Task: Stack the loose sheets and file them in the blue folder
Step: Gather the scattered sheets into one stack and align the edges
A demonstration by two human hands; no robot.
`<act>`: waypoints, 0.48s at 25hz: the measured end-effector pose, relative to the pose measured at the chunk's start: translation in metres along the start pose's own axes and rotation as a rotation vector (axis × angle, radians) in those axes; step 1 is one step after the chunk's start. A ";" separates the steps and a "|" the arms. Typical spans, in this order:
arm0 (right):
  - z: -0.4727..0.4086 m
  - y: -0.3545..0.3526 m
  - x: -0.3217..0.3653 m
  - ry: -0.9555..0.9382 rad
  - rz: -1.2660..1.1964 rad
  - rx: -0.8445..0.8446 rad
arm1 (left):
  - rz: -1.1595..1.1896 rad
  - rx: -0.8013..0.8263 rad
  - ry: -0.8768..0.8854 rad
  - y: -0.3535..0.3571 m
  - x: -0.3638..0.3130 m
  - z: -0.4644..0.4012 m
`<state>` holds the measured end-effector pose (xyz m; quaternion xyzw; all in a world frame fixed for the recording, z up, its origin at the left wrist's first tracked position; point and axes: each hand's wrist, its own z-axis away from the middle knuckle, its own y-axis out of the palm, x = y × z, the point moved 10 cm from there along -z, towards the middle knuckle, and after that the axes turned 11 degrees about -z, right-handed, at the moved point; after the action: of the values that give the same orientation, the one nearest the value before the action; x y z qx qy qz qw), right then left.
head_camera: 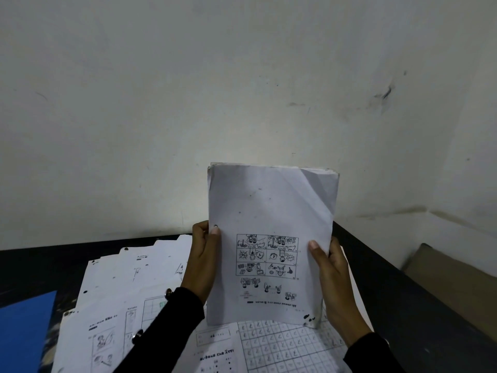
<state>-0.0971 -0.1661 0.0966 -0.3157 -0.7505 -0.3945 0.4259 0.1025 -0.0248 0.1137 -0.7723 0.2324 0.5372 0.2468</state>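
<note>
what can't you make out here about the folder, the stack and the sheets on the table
- Blue folder: cut off by the left edge of the head view; open or closed unclear.
- Stack of sheets: count unknown; the top sheet hides the rest.
- Sheets on the table: partly hidden by the left hand, right hand and stack; print too small.

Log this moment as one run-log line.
left hand: grips stack of sheets | right hand: grips stack | blue folder: untouched

black table (419,305), loose sheets (121,286), blue folder (24,332)
</note>
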 end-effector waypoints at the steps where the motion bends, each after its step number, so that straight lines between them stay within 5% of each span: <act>1: 0.000 0.000 0.000 0.001 -0.005 0.000 | -0.003 0.002 0.004 0.001 -0.001 0.000; 12: 0.005 -0.005 -0.001 -0.023 -0.013 -0.005 | -0.010 0.001 0.077 0.004 -0.001 0.007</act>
<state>-0.1022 -0.1644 0.0924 -0.3162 -0.7564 -0.3957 0.4139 0.0949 -0.0231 0.1119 -0.7934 0.2380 0.5057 0.2410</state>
